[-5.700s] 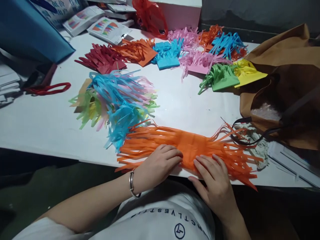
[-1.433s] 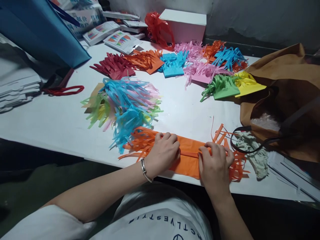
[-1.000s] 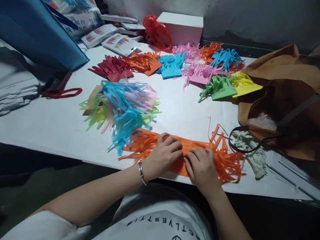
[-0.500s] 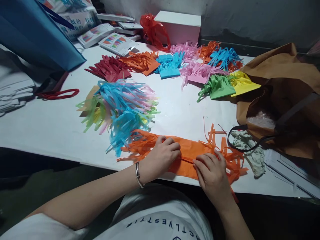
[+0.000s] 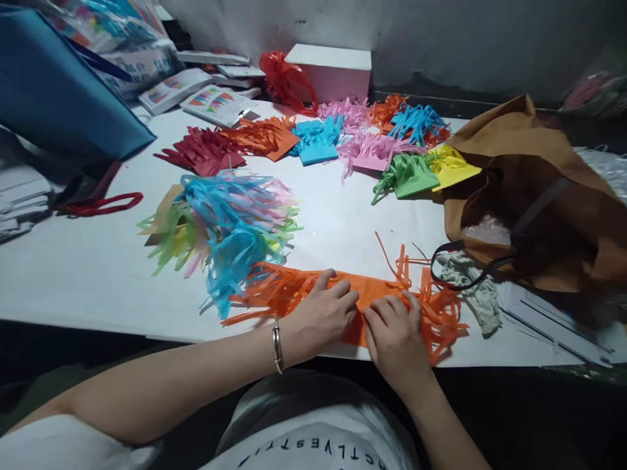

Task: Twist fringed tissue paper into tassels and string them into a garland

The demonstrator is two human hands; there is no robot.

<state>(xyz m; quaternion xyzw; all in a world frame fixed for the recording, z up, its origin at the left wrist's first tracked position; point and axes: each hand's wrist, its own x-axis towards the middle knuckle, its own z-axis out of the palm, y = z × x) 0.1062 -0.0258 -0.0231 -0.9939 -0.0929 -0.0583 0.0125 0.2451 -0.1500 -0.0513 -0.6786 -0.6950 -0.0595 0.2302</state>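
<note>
A strip of orange tissue paper with fringed ends lies across the table's near edge in the head view. My left hand rests on its middle, fingers bent and closed on the paper. Close to its right, my right hand grips the same strip with curled fingers and thumb. The fingertips are partly hidden, and so is the paper beneath both hands. At the strip's left end, its fringe touches a pile of blue tissue tassels; pink, green and yellow ones lie in the same pile.
Folded tassels, including a dark red one and a green one, line the back. A brown bag stands at right beside a crumpled pale cloth. A blue bag, a white box and a red plastic bag stand behind.
The view has shifted, so most things sit slightly further left. My hands have come closer together on the orange paper, and the raised crease between them no longer shows.
</note>
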